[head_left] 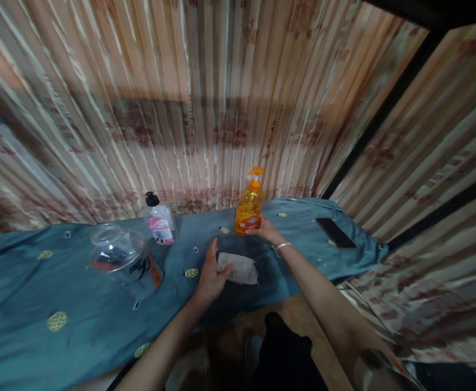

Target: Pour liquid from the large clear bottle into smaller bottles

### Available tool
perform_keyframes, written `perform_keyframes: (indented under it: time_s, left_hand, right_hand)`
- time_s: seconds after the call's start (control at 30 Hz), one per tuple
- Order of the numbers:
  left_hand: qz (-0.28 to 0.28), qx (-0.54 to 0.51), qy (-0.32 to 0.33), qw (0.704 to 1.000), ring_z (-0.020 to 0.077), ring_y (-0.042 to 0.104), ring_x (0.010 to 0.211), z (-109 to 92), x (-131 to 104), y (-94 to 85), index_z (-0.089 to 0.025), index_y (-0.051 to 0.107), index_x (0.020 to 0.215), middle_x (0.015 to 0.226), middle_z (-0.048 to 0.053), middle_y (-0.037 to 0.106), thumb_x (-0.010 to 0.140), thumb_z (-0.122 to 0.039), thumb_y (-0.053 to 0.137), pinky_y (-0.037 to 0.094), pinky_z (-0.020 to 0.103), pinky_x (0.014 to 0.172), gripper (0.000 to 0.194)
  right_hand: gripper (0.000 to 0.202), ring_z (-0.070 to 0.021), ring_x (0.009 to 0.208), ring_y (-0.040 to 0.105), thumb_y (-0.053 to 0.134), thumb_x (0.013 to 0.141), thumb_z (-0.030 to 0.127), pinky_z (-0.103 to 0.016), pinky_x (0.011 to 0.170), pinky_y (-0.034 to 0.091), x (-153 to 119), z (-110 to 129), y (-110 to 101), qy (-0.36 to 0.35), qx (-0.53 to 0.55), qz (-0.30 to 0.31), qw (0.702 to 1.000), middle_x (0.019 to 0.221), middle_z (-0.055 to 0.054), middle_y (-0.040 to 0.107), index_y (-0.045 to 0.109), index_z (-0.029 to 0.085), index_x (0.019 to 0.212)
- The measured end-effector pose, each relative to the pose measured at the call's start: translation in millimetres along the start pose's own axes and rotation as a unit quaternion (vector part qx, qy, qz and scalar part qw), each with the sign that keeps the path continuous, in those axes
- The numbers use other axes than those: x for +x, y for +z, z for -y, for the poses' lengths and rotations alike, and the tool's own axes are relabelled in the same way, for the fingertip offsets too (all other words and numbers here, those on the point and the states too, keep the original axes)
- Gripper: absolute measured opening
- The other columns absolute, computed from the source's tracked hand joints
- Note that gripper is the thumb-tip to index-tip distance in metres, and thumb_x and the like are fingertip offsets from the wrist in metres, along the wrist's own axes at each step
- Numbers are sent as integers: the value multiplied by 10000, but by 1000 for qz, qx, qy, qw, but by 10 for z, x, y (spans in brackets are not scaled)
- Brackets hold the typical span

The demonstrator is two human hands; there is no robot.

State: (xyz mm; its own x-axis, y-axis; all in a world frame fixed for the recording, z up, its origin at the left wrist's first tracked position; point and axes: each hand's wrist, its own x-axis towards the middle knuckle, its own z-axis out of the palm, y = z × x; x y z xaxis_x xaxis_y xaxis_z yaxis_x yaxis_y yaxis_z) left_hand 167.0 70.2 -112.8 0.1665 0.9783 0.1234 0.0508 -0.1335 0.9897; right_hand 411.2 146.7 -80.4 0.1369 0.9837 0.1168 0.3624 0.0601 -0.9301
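My right hand point(265, 229) grips the lower right side of an orange pump bottle point(249, 209), which stands upright near the back of the blue cloth cover. The bottle has an orange pump head and a red label. My left hand point(212, 274) is at the left end of a folded white cloth point(241, 269), thumb and fingers spread apart. Its thumb overlaps the cloth; whether it presses on it I cannot tell. A clear bottle with a black cap and pink label point(160, 224) stands farther left.
A clear plastic jar point(126, 255) stands on the left part of the blue patterned cover point(95, 326). At the right end lies a black phone point(335, 233). Curtains point(221, 108) hang right behind the surface, and a dark metal post point(376, 117) slants down at the right.
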Motion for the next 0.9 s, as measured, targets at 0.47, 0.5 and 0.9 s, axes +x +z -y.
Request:
perform_keyframes:
  time_s: [0.47, 0.5, 0.9]
  left_hand:
    - [-36, -89, -47, 994, 333, 708, 1142, -12, -870, -570, -220, 706, 1172, 1180, 135, 751, 704, -329, 778, 538, 499, 1004, 486]
    - [-37, -92, -50, 994, 337, 724, 1103, 10, -883, -597, -219, 717, 1133, 1128, 130, 764, 690, -340, 784, 549, 504, 989, 465]
    - [-36, -114, -57, 991, 343, 718, 1093, 79, -774, -847, -232, 698, 1159, 1247, 149, 722, 675, -334, 773, 562, 512, 962, 500]
  right_hand:
    - [268, -268, 1099, 740, 572, 919, 172, -412, 997, 562, -1221, 553, 1199, -118, -199, -13, 973, 1141, -124, 780, 714, 204, 1144]
    - [270, -258, 1072, 747, 570, 925, 178, -399, 978, 572, -1231, 588, 1324, -125, -199, -3, 972, 1126, -109, 784, 714, 218, 1151]
    - [993, -324, 1518, 379, 860, 699, 325, -480, 1245, 304, -183, 1294, 2004, -118, -103, 32, 987, 1612, -198, 420, 373, 158, 1548]
